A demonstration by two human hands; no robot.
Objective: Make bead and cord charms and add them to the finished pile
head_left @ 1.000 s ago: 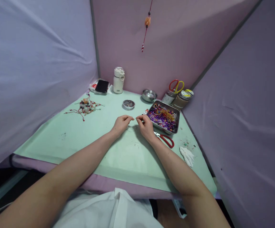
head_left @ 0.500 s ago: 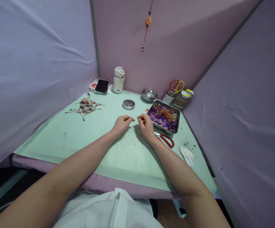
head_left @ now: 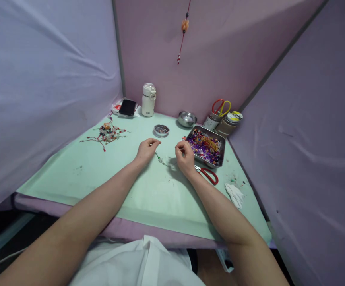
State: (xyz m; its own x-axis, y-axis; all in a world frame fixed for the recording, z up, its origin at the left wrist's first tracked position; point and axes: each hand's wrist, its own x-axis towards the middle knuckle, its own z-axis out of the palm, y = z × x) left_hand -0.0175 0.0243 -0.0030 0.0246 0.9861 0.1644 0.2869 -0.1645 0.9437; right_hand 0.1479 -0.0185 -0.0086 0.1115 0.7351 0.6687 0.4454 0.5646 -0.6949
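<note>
My left hand (head_left: 146, 150) and my right hand (head_left: 185, 156) rest on the green mat (head_left: 107, 174), both pinched. A thin cord with a few small beads (head_left: 159, 159) hangs between them; each hand grips one end. The right hand sits just left of a metal tray (head_left: 223, 146) full of purple and mixed beads. Red-handled pliers (head_left: 208, 175) lie right behind my right wrist.
A small round tin of beads (head_left: 161, 130), a steel bowl (head_left: 187, 118), a white bottle (head_left: 148, 100), a phone (head_left: 127, 107) and jars with scissors (head_left: 221, 107) stand at the back. Finished bead strands (head_left: 107, 134) lie at left. A crumpled tissue (head_left: 235, 195) lies at right. Cloth walls enclose the table.
My hands have moved apart, the left one going left, and the beaded cord now shows stretched between them.
</note>
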